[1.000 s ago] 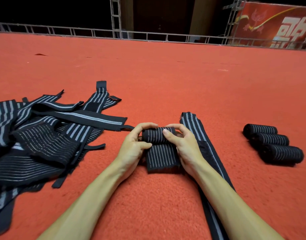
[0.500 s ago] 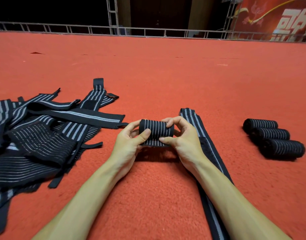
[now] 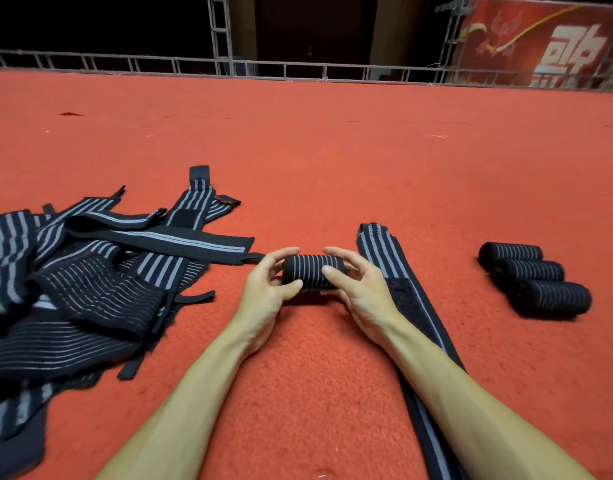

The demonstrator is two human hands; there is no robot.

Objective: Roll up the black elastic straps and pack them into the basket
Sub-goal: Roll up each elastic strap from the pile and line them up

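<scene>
A black strap with grey stripes, fully wound into a short roll [image 3: 310, 276], is held just above the red carpet [image 3: 332, 161]. My left hand [image 3: 268, 289] grips its left end, thumb in front and fingers over the top. My right hand [image 3: 358, 289] grips the right end the same way. A flat unrolled strap [image 3: 395, 282] lies under my right forearm. A tangled pile of loose straps [image 3: 90, 278] lies at the left. Three finished rolls [image 3: 537, 282] lie side by side at the right. No basket is in view.
The red carpet stretches far ahead to a metal truss rail [image 3: 298, 69] along its back edge. A red banner [image 3: 540, 43] hangs at the back right. Bare carpet shows between the rolls and my hands.
The flat tail of the strap has been wound up into the roll. Both hands have lifted the finished roll slightly off the carpet.
</scene>
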